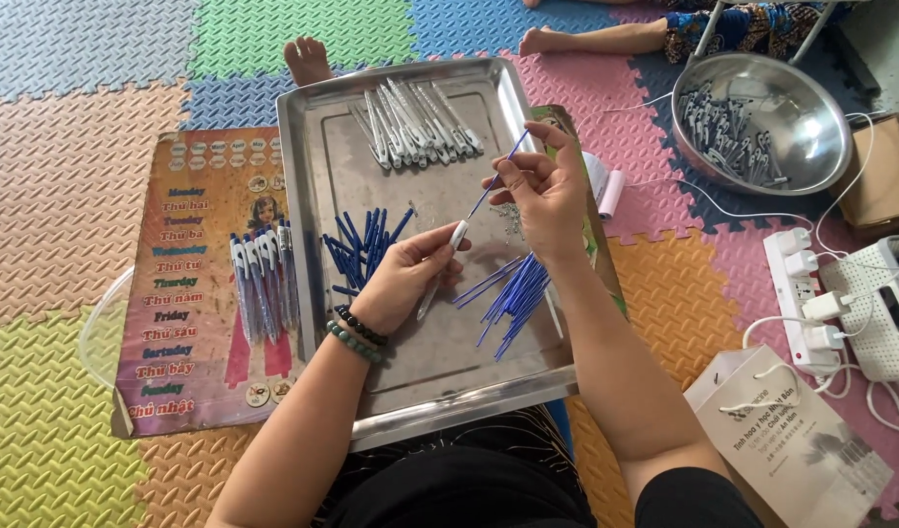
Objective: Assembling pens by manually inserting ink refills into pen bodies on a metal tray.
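Hands together over the steel tray [317, 176]: left hand [403, 279] clamped on a white pen barrel [442, 266], right hand [547, 191] at 2 o'clock pinching a blue refill [496, 176]. Probably light, thin, bendy, slippery; best pinched near the entering end.

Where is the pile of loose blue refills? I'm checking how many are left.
In the head view, the loose blue refills lie on the metal tray, at its right side, just below the right hand and right of the left hand.
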